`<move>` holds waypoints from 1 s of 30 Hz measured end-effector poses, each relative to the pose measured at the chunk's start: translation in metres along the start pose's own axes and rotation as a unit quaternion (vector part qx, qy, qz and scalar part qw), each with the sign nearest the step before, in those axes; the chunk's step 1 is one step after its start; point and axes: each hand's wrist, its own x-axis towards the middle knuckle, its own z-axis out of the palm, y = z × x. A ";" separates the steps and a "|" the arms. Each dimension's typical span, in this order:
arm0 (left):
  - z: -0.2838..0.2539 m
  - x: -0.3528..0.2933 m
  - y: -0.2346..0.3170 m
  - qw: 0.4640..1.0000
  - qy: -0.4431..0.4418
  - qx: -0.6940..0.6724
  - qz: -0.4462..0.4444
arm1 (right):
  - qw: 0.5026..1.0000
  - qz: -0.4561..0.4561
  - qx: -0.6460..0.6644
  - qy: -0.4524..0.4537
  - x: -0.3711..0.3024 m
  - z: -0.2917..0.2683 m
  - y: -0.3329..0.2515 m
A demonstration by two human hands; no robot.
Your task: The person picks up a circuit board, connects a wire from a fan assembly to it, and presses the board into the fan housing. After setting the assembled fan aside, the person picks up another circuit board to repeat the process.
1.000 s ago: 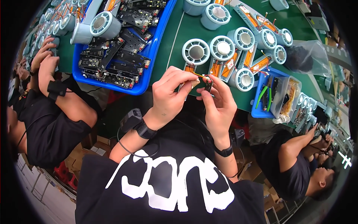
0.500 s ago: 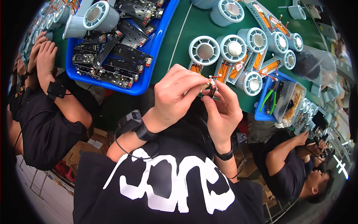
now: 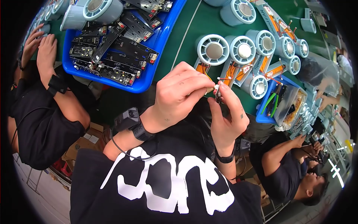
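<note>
In front of my chest, my two hands meet at the table's near edge. My right hand (image 3: 230, 114) pinches a small black circuit board (image 3: 218, 98) between thumb and fingers, its narrow end pointing up. From the left, the fingertips of my left hand (image 3: 181, 93) close on a small white wire connector (image 3: 216, 87) at the top of that board; whether it is seated in a socket I cannot tell. A yellow wire runs behind the fingers toward the nearest light-blue fan housing (image 3: 213, 50), which has an orange-wrapped part in its handle.
A blue tray (image 3: 143, 86) heaped with black circuit boards (image 3: 128, 50) stands at left. More fan housings (image 3: 242, 50) cover the green table (image 3: 186, 48). At right is a blue bin (image 3: 263, 116) with green-handled pliers (image 3: 275, 104). Co-workers sit on both sides.
The board in my right hand has turned more edge-on, and the right fingers have straightened around it. My left hand keeps its pinch. The whole view has shifted slightly.
</note>
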 end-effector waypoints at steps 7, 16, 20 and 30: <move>0.000 0.001 -0.001 1.000 0.001 0.018 0.020 | 1.000 0.007 0.005 -0.003 0.000 0.000 0.001; -0.001 0.002 0.000 0.999 -0.004 0.028 0.032 | 1.000 -0.001 0.009 -0.022 0.005 -0.005 0.005; 0.000 0.002 -0.002 0.999 -0.008 0.020 0.029 | 1.000 -0.014 0.016 -0.023 0.006 -0.005 0.010; -0.004 0.006 -0.004 0.999 -0.029 0.004 0.027 | 0.989 0.063 0.105 -0.077 0.008 -0.015 0.014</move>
